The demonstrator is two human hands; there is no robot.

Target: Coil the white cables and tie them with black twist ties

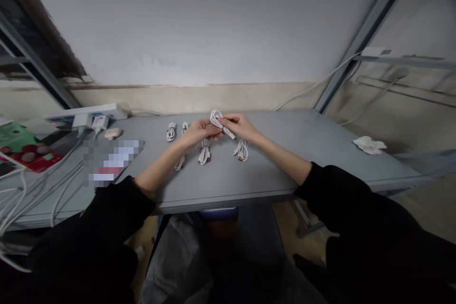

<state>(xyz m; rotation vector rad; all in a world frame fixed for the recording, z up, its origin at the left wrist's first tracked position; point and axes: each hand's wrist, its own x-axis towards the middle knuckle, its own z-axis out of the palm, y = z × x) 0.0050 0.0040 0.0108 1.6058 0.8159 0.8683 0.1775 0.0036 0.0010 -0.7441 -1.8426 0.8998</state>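
Above the table (270, 171), both hands (197, 133) (239, 127) hold a white cable (216, 118).

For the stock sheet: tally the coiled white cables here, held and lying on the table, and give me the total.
Held coiled white cable, between left hand and right hand: 1
Loose coiled white cables on the grey table: 5 (two partly hidden)
Total: 6

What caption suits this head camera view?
Left hand and right hand hold a white cable over bundled cables on a grey table.
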